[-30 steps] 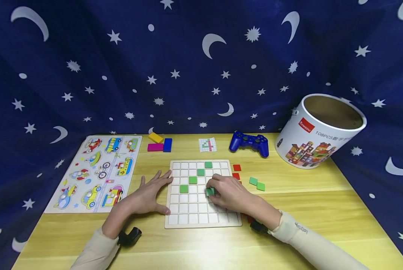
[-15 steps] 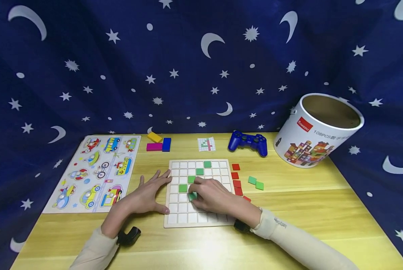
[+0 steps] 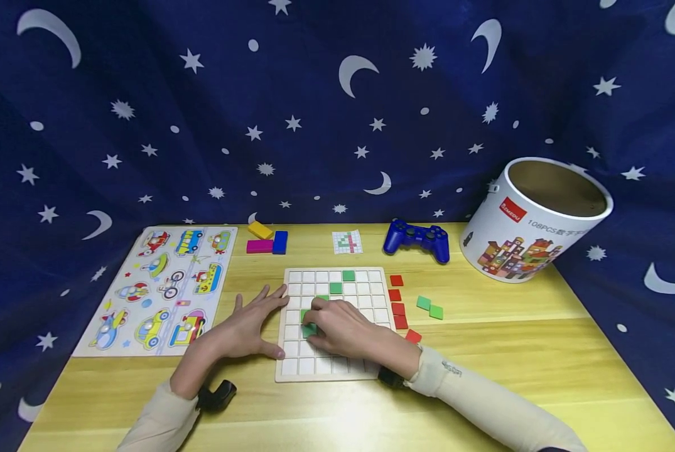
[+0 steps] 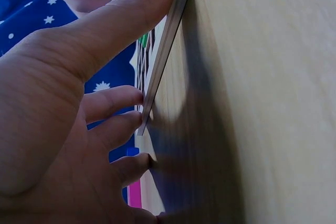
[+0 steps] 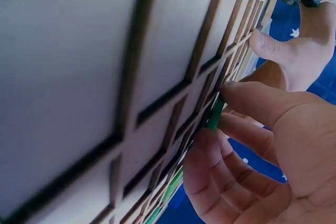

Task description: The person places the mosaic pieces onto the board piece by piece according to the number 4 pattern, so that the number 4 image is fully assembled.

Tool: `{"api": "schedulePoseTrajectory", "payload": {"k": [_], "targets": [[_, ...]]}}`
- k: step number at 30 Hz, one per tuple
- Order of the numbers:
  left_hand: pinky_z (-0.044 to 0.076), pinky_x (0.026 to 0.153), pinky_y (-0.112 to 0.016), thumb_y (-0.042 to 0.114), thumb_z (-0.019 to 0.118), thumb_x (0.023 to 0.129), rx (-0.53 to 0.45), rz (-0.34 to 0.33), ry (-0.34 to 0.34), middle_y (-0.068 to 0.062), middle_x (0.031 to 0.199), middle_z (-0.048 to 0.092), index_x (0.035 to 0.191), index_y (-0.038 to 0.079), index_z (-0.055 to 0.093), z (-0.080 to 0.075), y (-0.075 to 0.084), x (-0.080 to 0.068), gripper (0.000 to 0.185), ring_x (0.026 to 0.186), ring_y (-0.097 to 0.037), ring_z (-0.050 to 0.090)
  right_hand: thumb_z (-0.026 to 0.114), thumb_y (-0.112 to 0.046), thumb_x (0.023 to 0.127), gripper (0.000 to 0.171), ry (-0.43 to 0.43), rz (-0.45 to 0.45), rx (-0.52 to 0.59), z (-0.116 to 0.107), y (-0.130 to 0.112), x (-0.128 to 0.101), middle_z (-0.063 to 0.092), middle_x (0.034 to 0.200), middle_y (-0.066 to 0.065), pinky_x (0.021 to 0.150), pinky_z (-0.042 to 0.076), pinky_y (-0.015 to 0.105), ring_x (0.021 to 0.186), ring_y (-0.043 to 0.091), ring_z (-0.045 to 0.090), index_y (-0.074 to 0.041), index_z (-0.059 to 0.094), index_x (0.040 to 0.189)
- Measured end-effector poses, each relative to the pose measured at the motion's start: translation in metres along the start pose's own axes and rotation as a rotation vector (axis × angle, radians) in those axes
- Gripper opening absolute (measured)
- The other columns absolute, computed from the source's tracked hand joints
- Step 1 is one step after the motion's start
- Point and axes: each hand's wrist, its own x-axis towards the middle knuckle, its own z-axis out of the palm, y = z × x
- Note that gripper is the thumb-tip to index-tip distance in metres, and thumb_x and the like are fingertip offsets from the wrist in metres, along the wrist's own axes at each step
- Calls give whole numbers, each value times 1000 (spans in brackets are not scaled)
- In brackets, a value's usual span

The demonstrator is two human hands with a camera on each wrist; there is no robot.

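Note:
A white grid board (image 3: pixel 337 378) with a pale wooden frame lies flat on the table. My left hand (image 3: pixel 247 329) rests at its left edge, fingers spread, with thumb and fingertips touching the frame. Over the board's left part, my right hand (image 3: pixel 343 326) pinches a green square tile (image 3: pixel 309 331) between thumb and fingers. In the right wrist view that green tile (image 5: pixel 216 112) is tilted against the grid. Green tiles sit in a diagonal line of cells, among them one near the top (image 3: pixel 348 275); my right fingers partly cover the lower ones.
Several red tiles (image 3: pixel 396 280) lie along the board's right side, with two green tiles (image 3: pixel 436 312) beyond. Behind stand a small pattern card (image 3: pixel 347 242), a blue game controller (image 3: pixel 417 240), coloured blocks (image 3: pixel 260 246) and a white bucket (image 3: pixel 532 232). A vehicle puzzle board (image 3: pixel 157 292) lies left.
My right hand has moved left across the board with the green tile, from the middle columns to the second column from the left. The left hand has stayed in place.

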Motion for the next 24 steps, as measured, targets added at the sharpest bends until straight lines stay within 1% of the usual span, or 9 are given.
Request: {"api": "schedulePoseTrajectory", "payload": {"k": [8, 12, 14, 17, 20, 24], "targets": [[-7, 107, -76, 50, 88, 70, 7, 6, 2, -4, 166, 17, 153, 12, 41, 0, -2, -1, 103, 151, -36, 5, 81, -27, 85, 17, -32, -8, 16, -1, -2, 6, 58, 84, -6, 54, 41, 18, 62, 2, 47, -15, 76, 96], [-7, 106, -76, 50, 88, 70, 5, 10, 4, -4, 166, 17, 153, 12, 41, 0, -2, -1, 104, 151, -36, 5, 82, -31, 84, 21, -42, 3, 7, -3, -2, 6, 57, 84, -7, 53, 40, 19, 61, 2, 46, -16, 76, 97], [-8, 106, -76, 51, 88, 69, 6, 6, 2, -3, 166, 17, 153, 13, 41, 1, -2, -1, 104, 152, -36, 5, 82, -32, 83, 23, -43, 9, 5, -4, -1, 3, 55, 82, -8, 52, 39, 20, 59, 3, 45, -16, 75, 98], [-8, 107, -76, 52, 88, 69, 8, -2, 1, -3, 166, 16, 154, 13, 40, 1, -2, -1, 104, 152, -35, 5, 81, -30, 84, 21, -41, 9, 16, -9, 1, -2, 53, 80, -7, 52, 39, 20, 59, 4, 45, -16, 75, 98], [-8, 107, -76, 52, 88, 69, 6, -2, 5, -3, 166, 17, 154, 13, 40, 1, -2, 0, 105, 152, -35, 5, 80, -26, 85, 20, -33, 20, 23, -14, 6, -10, 55, 83, -5, 53, 39, 20, 61, 4, 46, -15, 75, 100], [-8, 108, -75, 50, 89, 69, 7, -7, 2, -3, 166, 17, 154, 14, 40, 1, -2, 1, 105, 152, -35, 4, 78, -24, 87, 21, -20, 59, 32, -23, 15, -23, 60, 88, -3, 55, 41, 21, 63, 5, 47, -14, 75, 105]]}}
